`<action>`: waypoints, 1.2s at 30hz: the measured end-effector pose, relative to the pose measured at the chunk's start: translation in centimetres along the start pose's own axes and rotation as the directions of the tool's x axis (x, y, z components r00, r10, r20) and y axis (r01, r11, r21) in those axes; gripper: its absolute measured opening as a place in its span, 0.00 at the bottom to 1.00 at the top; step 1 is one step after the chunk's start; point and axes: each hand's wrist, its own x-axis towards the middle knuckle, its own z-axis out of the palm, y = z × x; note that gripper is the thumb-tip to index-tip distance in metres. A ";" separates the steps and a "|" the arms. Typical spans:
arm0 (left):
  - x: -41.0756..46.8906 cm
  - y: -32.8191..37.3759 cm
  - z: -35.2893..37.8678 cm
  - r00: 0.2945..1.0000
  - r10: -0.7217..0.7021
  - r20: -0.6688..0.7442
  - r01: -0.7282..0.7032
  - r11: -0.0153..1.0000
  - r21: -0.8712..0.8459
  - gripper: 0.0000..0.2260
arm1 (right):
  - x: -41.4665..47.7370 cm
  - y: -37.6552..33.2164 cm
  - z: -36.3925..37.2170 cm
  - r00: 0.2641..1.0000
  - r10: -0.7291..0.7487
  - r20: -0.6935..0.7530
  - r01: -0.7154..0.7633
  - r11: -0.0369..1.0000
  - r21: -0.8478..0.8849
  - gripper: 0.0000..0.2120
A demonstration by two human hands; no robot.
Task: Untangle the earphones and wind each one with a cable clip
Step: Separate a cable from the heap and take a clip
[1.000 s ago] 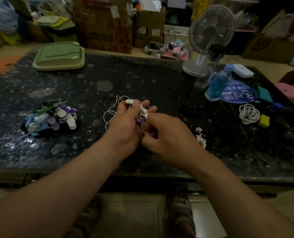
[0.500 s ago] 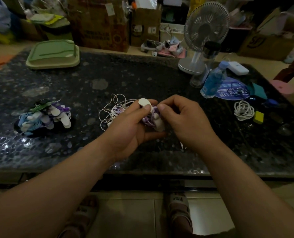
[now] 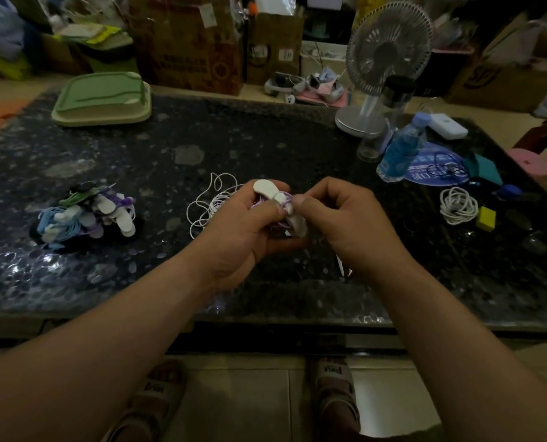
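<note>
Fingers (image 3: 316, 195) pinch purple earphones (image 3: 285, 204) — white clip (image 3: 265, 189) touching.

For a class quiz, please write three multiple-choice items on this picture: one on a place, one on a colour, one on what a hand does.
1. The pile of wound earphones lies: A left of the left hand; B under it; C inside it.
2. The held cable is: A red; B purple; C green.
3. The right hand: A lies flat; B hangs empty; C pinches the cable.
Key: A, it sits well to that hand's left; B, purple loops cross the white clip in the left hand; C, thumb and forefinger close on it.
</note>
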 end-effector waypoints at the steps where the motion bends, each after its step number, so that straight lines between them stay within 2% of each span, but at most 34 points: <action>1: 0.0 0.0 -0.1 1.000 0.005 0.007 -0.005 1.000 -0.005 0.14 | 0.0 0.0 0.0 1.000 0.014 0.007 -0.014 1.000 0.023 0.07; 9: -0.2 -0.2 0.0 1.000 0.005 -0.004 -0.005 0.998 0.068 0.11 | 0.2 0.1 0.5 0.996 0.079 -0.029 -0.077 0.995 0.060 0.06; 20: -0.2 -0.5 0.2 0.999 0.047 -0.028 -0.039 0.973 0.227 0.11 | 0.1 0.1 0.6 0.994 0.106 -0.037 -0.106 0.994 -0.002 0.04; 22: 0.0 -0.6 0.1 0.998 0.042 -0.042 -0.033 0.980 0.198 0.11 | 0.2 0.5 0.6 0.993 0.115 -0.031 -0.113 0.992 0.046 0.05; 25: 0.4 -0.6 -0.2 0.998 -0.006 -0.060 0.009 0.998 0.062 0.12 | 0.5 1.1 1.0 0.987 0.144 -0.065 -0.137 0.985 0.105 0.10; 28: 0.5 -0.3 -1.0 0.994 -0.070 -0.089 0.065 0.996 -0.059 0.15 | 1.0 1.4 1.5 0.972 0.189 -0.143 -0.180 0.981 0.074 0.11; 30: 0.4 0.0 -1.8 0.991 -0.079 -0.107 0.071 0.995 -0.070 0.18 | 1.1 1.2 1.7 0.968 0.198 -0.155 -0.195 0.980 0.035 0.10; 33: 0.2 0.4 -2.9 0.988 -0.051 -0.147 0.043 0.998 -0.053 0.17 | 1.0 1.0 2.5 0.970 0.240 0.035 -0.243 0.964 0.110 0.15; 36: -0.5 1.0 -4.1 0.992 -0.074 -0.098 0.063 0.992 -0.105 0.21 | 0.8 0.4 4.1 0.940 0.228 0.253 -0.281 0.939 0.200 0.14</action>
